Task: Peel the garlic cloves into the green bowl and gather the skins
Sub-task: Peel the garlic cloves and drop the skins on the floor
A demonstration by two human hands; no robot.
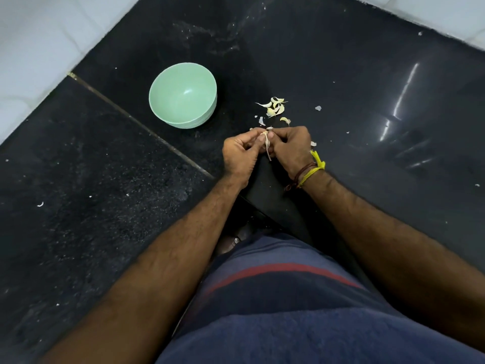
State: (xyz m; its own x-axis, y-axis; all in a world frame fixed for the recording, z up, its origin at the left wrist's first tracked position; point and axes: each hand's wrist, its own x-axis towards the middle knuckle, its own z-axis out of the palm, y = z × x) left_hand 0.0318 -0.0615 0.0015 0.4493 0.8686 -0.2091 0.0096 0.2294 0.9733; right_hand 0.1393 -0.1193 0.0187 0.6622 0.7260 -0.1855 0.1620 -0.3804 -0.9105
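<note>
Nearest, over the dark surface [105,232], both hands meet around one garlic clove [265,137]. The left hand [242,153] closes its grip on it, thumb and fingertips pinching it from the left; the right hand [290,148], a yellow thread [313,166] on its wrist, pinches the same clove from the right, and a thin strip of skin hangs down between them. Just beyond the hands lies a small heap of garlic pieces and skins [275,106], with stray flakes scattered right. Farther left, well apart from the heap, stands the green bowl [168,74], upright. A seam crosses the surface on the left; white tiled walls [39,48] border its far edges.
</note>
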